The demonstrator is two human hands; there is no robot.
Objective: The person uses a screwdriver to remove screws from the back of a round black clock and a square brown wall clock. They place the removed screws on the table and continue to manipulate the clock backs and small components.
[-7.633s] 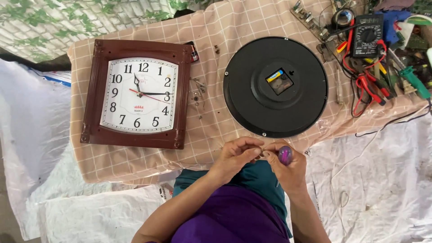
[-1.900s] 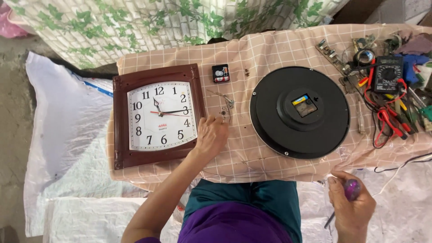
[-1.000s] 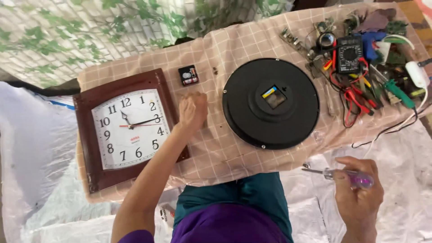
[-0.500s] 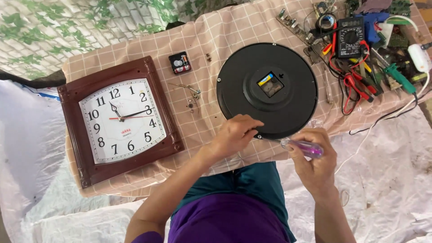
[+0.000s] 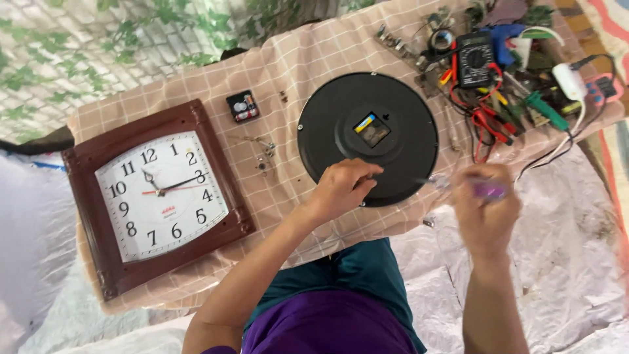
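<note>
Round black clock (image 5: 367, 137), face down, lay at the counter's (image 5: 308, 59) center. Left hand (image 5: 344, 187) pressed its six-o'clock rim; right grip (image 5: 485, 206) pinched a screwdriver (image 5: 475, 189), best aimed squarely.

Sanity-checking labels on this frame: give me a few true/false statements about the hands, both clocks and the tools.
1. The left hand rests on the round black clock. True.
2. The round black clock lies face up. False: its back shows, with the movement at the centre.
3. The right hand holds a purple-handled screwdriver. True, though blurred.
4. The brown square clock lies to the right of the black one. False: to its left.
5. The multimeter sits among tools at the table's far right. True.
</note>
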